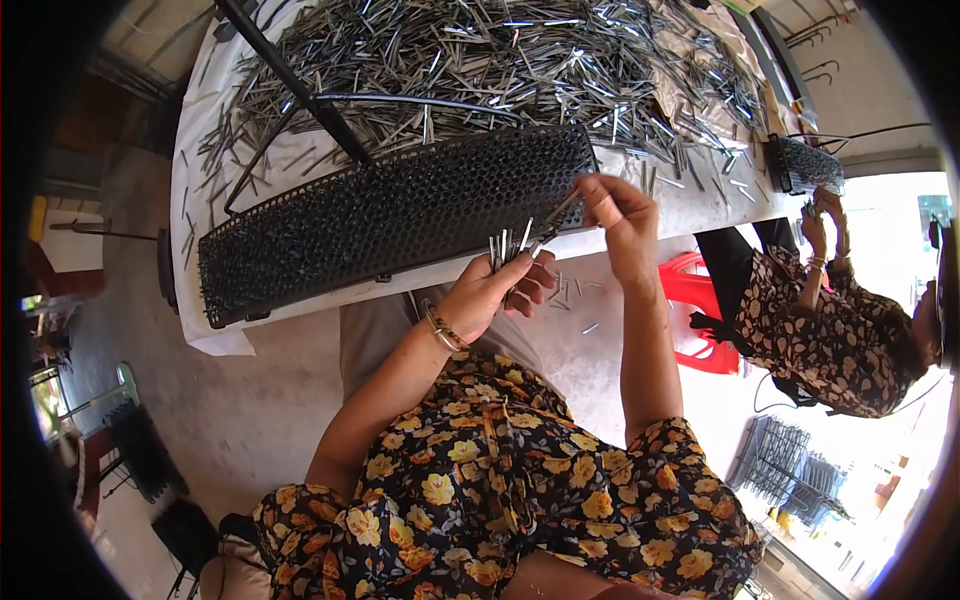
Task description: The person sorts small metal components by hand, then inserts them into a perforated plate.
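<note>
My left hand [497,285] is closed around several thin dark metal strips [508,246], which stick up between its fingers and thumb. To its right and a little higher, my right hand [620,215] pinches one slim dark strip [565,208] between thumb and fingertips, its lower end close to the left hand's bunch. Both hands are just in front of a long black perforated rack [420,215] with rows of round holes. Small dark pieces crowd the rack's left part and upper rows, while bare holes show along its lower right.
A big heap of loose metal strips [480,60] covers the white-covered table [210,290] behind the rack. A black pole [300,90] slants over the rack. At right, another person's hands [822,225] work at a similar rack [808,165], near a red stool [690,290]. A few strips lie on the floor.
</note>
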{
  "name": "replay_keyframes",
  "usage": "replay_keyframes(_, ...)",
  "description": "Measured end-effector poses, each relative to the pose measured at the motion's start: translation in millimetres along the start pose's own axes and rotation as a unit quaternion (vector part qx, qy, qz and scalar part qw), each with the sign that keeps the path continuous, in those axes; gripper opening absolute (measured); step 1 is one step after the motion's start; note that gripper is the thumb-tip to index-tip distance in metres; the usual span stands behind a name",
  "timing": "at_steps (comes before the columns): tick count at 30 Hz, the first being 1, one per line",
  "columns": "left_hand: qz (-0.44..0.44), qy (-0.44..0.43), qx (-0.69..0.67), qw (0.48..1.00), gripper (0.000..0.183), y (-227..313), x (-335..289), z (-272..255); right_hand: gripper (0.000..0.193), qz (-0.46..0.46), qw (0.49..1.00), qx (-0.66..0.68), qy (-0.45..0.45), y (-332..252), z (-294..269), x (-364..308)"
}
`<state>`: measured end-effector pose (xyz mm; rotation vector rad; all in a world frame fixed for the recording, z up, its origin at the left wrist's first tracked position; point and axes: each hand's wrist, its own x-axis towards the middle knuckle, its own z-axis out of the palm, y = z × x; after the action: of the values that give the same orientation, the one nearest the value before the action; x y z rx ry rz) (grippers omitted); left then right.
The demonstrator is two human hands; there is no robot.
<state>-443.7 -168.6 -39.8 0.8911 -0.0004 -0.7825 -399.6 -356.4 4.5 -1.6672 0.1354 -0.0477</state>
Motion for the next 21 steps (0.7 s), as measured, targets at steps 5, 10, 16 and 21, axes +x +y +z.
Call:
replay_keyframes(5,-0.055,0.049,-0.033,0.997,0.034,-6,5,-3,0.021,-0.124,0.986,-0.073,0.088,21,-4,36)
replay_keyframes(10,-0.048,0.047,-0.060,0.996,0.034,-4,4,-3,0.016,-0.235,0.949,-0.198,0.075,31,3,43)
replay_keyframes(16,-0.030,0.048,-0.105,0.993,0.034,-7,5,-7,0.019,-0.361,0.880,-0.304,0.043,39,8,41)
replay_keyframes(21,-0.029,0.032,-0.122,0.992,0.035,-5,4,-6,0.019,-0.328,0.877,-0.341,0.082,29,13,28)
